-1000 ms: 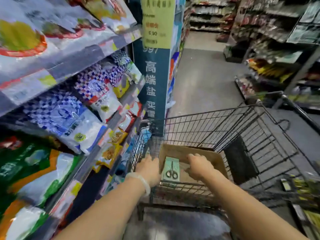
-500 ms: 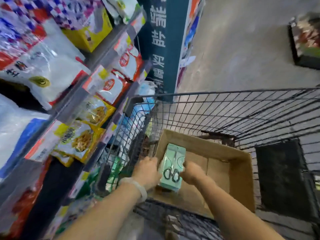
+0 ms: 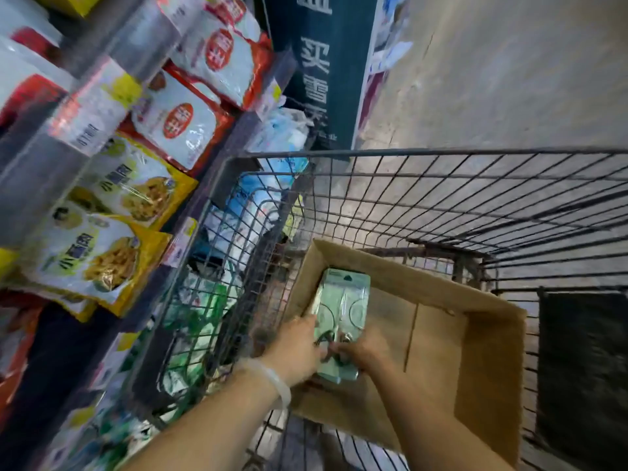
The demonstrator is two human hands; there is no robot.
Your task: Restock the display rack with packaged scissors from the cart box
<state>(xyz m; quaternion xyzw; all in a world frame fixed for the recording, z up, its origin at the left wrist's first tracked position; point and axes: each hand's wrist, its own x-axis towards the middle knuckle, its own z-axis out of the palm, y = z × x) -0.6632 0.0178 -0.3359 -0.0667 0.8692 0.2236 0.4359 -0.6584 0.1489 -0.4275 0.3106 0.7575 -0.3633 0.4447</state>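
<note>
Both hands have closed in: left hand (image 3: 299,348) and right hand (image 3: 362,351) now grip the scissors packs (image 3: 341,311) inside the box (image 3: 489,355), ready for lifting out

A wire shopping cart (image 3: 441,198) carries an open cardboard box (image 3: 489,362), which sits on the cart's floor against its left wall. Inside the box, a stack of green packaged scissors (image 3: 343,300) lies on the bottom at the left end, reaching away from the fingers (image 3: 306,326) of both hands. Beyond the fingertips, the box floor is bare cardboard.
</note>
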